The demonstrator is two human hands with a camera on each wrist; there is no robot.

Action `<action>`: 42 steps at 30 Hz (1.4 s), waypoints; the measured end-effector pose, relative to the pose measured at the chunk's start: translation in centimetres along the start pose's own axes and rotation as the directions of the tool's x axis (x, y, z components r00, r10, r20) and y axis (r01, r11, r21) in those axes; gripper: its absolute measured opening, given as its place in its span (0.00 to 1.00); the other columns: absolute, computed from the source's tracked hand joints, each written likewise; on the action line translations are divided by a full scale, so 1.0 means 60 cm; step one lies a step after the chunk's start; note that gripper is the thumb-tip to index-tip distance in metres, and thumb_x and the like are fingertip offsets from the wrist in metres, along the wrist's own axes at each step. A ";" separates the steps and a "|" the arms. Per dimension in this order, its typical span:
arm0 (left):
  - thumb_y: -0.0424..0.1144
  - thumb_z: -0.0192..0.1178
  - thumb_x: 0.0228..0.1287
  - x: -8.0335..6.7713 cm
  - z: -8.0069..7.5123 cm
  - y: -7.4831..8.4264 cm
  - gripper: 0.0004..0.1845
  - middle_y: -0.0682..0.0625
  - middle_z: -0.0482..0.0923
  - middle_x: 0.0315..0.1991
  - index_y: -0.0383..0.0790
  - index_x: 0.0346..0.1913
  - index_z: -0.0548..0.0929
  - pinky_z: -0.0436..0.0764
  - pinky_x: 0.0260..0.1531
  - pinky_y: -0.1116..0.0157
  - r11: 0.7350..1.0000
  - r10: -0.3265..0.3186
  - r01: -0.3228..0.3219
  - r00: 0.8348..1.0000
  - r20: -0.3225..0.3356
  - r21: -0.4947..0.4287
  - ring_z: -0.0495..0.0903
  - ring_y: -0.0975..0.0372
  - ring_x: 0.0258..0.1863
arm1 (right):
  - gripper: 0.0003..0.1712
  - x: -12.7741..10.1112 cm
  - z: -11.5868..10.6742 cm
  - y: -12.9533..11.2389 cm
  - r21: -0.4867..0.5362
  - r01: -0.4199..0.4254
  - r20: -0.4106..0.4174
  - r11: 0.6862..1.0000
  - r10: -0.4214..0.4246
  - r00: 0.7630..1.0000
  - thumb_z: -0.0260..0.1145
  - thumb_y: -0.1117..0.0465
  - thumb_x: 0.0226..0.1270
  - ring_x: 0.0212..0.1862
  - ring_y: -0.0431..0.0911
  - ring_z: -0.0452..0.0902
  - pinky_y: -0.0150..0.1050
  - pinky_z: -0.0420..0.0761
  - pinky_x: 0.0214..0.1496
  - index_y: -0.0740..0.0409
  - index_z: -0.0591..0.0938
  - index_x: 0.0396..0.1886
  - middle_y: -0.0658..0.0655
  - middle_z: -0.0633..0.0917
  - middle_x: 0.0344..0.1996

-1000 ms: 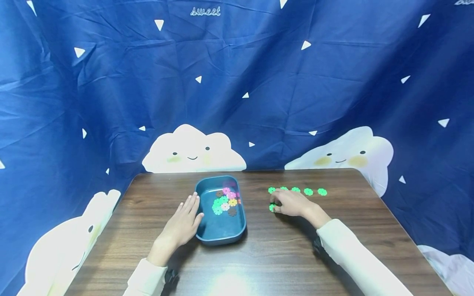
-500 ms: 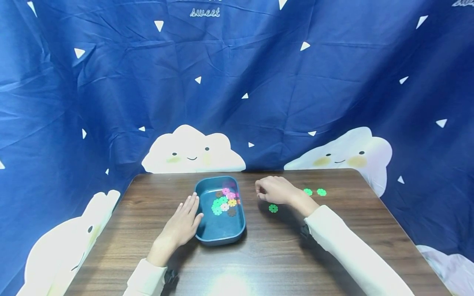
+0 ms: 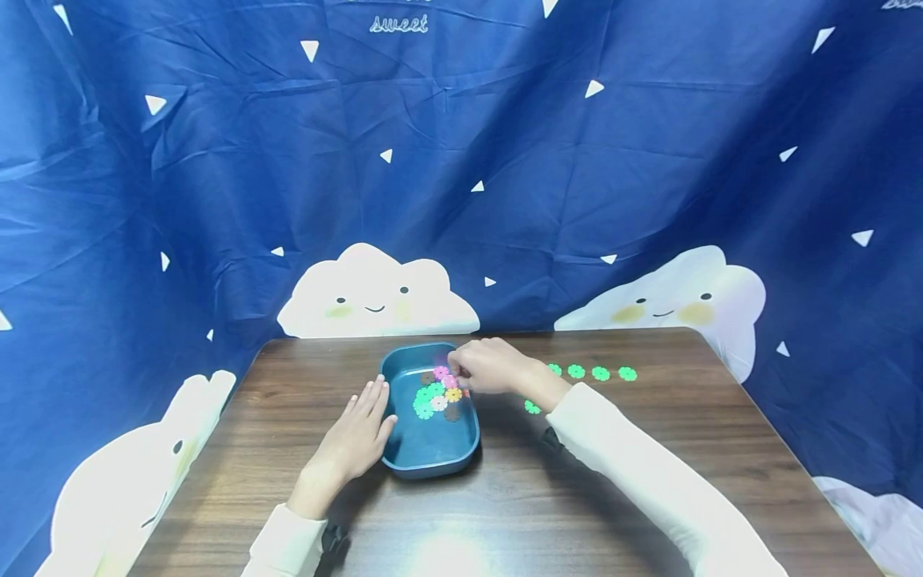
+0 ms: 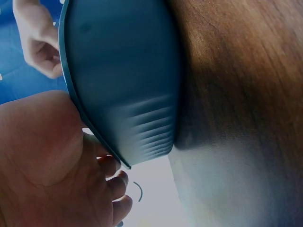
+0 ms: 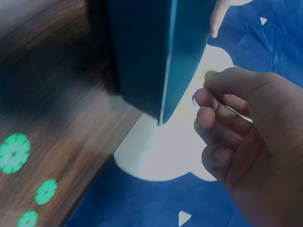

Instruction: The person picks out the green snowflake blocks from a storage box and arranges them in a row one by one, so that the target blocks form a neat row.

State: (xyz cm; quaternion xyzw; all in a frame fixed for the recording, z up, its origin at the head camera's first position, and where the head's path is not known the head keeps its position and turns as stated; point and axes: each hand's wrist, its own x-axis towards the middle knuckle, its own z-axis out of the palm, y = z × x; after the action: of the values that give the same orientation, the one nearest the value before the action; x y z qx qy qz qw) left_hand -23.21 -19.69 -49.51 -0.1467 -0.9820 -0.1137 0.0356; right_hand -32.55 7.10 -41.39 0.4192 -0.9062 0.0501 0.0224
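Note:
A blue-green box (image 3: 429, 445) stands on the table, holding green, pink, yellow and brown flower-shaped plastic pieces (image 3: 424, 398). My left hand (image 3: 353, 437) rests on its left rim with straight fingers; in the left wrist view the palm lies against the rim of the box (image 4: 123, 71). Over the box's right rim hangs my right hand (image 3: 493, 366), just above the pink pieces. Its fingers (image 5: 229, 85) are loosely curled with nothing visible between them in the right wrist view. Right of the box, several green flower pieces (image 3: 601, 373) lie in a row, partly hidden by the right arm.
One more green piece (image 3: 532, 407) lies nearer, beside the right wrist. The brown wooden table (image 3: 288, 377) ends at a blue curtain (image 3: 519, 160) with white clouds behind it.
My right hand has left the green pieces and moved left to the box's right rim, uncovering more of the row. The left hand stays where it was.

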 end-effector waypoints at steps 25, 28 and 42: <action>0.50 0.43 0.78 -0.003 -0.003 0.000 0.34 0.41 0.48 0.79 0.33 0.76 0.54 0.55 0.75 0.46 1.000 0.001 -0.001 1.000 0.005 0.014 0.49 0.49 0.78 | 0.06 0.111 0.013 -0.059 0.032 0.036 0.096 0.999 -0.039 0.995 0.63 0.57 0.67 0.24 0.37 0.71 0.28 0.66 0.24 0.45 0.79 0.28 0.43 0.77 0.22; 0.50 0.42 0.78 -0.002 -0.004 0.000 0.33 0.41 0.48 0.79 0.33 0.76 0.54 0.56 0.75 0.46 1.000 0.007 -0.007 1.000 0.002 0.016 0.49 0.49 0.78 | 0.04 0.121 0.018 -0.062 0.049 0.014 0.113 0.999 -0.020 0.993 0.63 0.57 0.67 0.25 0.37 0.72 0.28 0.69 0.26 0.45 0.80 0.30 0.44 0.78 0.23; 0.51 0.41 0.79 -0.003 -0.003 0.000 0.33 0.41 0.47 0.79 0.33 0.76 0.54 0.55 0.76 0.47 1.000 0.019 -0.019 1.000 0.000 0.019 0.49 0.49 0.78 | 0.06 0.150 0.065 -0.070 0.065 -0.093 0.240 0.994 0.075 0.968 0.63 0.54 0.70 0.33 0.40 0.77 0.32 0.78 0.36 0.46 0.83 0.42 0.44 0.83 0.30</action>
State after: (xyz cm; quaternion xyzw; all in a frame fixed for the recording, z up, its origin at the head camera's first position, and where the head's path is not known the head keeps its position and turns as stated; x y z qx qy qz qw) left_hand -23.05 -19.78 -49.33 -0.1558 -0.9816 -0.1040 0.0380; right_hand -35.15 -2.86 -44.21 0.3841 -0.9167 0.0349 -0.1040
